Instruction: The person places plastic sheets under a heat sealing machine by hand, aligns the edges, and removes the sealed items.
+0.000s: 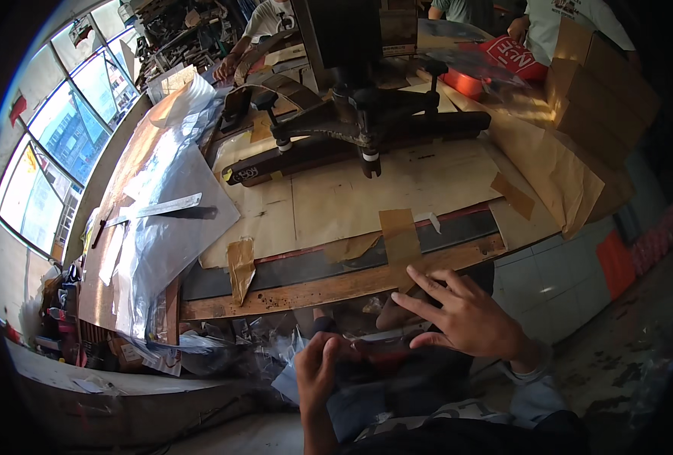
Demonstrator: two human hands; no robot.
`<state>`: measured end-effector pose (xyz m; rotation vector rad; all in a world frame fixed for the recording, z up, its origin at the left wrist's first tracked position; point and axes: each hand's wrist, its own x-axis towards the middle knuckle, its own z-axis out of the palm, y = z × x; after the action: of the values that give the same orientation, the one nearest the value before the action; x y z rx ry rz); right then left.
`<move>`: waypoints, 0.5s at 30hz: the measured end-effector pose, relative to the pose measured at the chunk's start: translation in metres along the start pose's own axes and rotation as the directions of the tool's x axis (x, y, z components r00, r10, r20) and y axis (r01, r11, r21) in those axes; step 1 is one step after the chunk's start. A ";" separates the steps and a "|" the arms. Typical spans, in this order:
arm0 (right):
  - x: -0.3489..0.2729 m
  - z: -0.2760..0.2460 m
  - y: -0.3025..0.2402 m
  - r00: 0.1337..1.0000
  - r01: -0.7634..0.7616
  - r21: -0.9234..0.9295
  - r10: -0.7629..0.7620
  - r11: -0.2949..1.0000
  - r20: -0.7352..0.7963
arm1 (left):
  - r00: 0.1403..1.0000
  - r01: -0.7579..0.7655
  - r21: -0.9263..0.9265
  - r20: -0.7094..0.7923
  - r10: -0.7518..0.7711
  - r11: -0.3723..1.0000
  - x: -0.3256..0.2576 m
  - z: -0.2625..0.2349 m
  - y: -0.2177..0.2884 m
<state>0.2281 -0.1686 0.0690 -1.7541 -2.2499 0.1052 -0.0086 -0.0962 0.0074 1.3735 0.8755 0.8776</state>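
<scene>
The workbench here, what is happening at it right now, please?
A person sits at a wooden workbench and handles a clear plastic sheet over the lap. The left hand grips the sheet's near edge, while the right hand lies on it with fingers spread. On the bench stand a dark metal press and brown cardboard patched with tape. More plastic film lies at the left with a metal ruler on it. Other people work at the far end.
</scene>
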 end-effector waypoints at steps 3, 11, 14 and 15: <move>0.012 -0.025 0.018 0.983 0.020 0.191 0.016 0.981 -0.185 | 0.999 0.004 -0.043 -0.054 -0.007 0.999 -0.014 -0.054 -0.003; 0.109 -0.004 0.153 0.861 -0.198 -0.029 0.160 0.980 -0.482 | 0.947 0.299 0.020 0.112 -0.300 0.954 -0.020 -0.099 -0.085; 0.130 0.006 0.169 0.896 -0.229 -0.213 0.120 0.950 -0.427 | 0.831 0.444 0.306 0.211 -0.515 0.842 -0.030 -0.094 -0.163; 0.131 0.006 0.173 0.905 -0.227 -0.253 0.108 0.941 -0.412 | 0.844 0.364 0.431 0.223 -0.488 0.826 -0.036 -0.084 -0.189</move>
<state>0.3602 0.0025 0.0468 -1.9086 -1.8908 -0.5321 -0.0983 -0.0953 -0.1821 1.5023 1.0725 0.1193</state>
